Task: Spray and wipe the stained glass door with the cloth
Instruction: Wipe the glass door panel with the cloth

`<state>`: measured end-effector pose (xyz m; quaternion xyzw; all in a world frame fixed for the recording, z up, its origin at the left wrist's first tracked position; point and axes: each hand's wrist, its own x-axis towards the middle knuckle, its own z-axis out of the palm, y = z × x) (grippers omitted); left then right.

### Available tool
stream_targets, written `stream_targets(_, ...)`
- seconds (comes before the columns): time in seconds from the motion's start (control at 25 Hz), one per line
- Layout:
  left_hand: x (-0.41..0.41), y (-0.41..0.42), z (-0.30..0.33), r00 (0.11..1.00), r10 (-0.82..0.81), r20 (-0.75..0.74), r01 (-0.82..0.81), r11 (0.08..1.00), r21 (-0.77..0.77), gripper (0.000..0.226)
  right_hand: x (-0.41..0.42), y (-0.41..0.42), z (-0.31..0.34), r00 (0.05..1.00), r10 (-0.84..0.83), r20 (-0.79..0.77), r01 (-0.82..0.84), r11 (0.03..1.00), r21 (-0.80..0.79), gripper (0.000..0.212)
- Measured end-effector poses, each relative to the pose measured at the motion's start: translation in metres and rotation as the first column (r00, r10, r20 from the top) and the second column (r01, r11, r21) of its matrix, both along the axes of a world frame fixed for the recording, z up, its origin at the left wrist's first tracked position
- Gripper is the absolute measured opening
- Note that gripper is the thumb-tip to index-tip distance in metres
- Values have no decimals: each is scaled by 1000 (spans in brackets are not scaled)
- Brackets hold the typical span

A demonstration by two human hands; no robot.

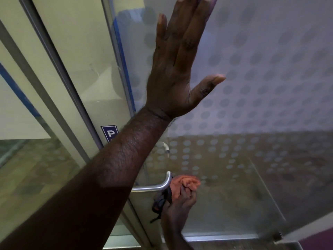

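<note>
A: Left hand (173, 69)?
B: Fingers spread flat on the dotted glass door (261, 78), at 12 o'clock, holding nothing.
A: Right hand (178, 204)?
B: At 6 o'clock, clenched round the orange cloth (185, 183), pressed on the glass just beside the metal handle (155, 186).

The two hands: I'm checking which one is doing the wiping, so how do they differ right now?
The left hand is raised high, open and flat with fingers spread against the dotted glass door, holding nothing. The right hand is low by the metal handle, closed around a bunched orange cloth. The left fills the view; the right shows small and partly hidden. Both are bare and at the same door.
</note>
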<state>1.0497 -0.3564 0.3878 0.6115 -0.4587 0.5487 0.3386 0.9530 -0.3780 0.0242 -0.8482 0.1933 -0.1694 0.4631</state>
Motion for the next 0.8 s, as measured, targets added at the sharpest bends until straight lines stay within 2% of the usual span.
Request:
stream_targets(0.04,1,0,-2,1000,28,10,-28,1000,11,76,-5,-8,2,997,69,-17,-67,993,98,81)
stream_targets(0.08,3,1,-1,999,45,24,-46,998,44,77,-9,-13,-1,999,46,13,-46,998,38,85)
stream_targets(0.12,-1,0,-1,999,35,30,-37,998,56,78,-13,-29,-3,996,7,88,11,981,-195,77)
stream_targets(0.16,-1,-2,0,999,20,29,-22,998,59,79,-17,-37,2,978,-19,207,109,895,-433,62)
stream_targets(0.2,-2,-3,0,1000,25,15,-26,998,53,80,-18,-41,11,951,36,307,156,801,-578,49)
stream_targets(0.24,-2,-3,0,1000,16,4,-16,999,37,80,-13,-44,23,931,93,352,155,773,-615,42)
stream_targets(0.36,-4,-3,1,999,35,-30,-35,999,6,81,5,-39,45,903,188,387,138,726,-673,39)
stream_targets(0.44,-4,-3,1,999,38,-39,-38,999,7,81,6,-40,46,890,184,416,182,694,-696,38)
stream_targets(0.6,-3,0,0,998,18,-52,-15,998,66,81,-4,-45,35,909,59,412,217,778,-590,34)
stream_targets(0.68,-4,2,1,999,21,-42,-16,994,107,81,-3,-44,34,907,-19,421,274,785,-555,32)
stream_targets(0.8,-7,4,3,999,21,-49,-14,991,133,80,-4,-53,41,871,-178,458,393,813,-430,62)
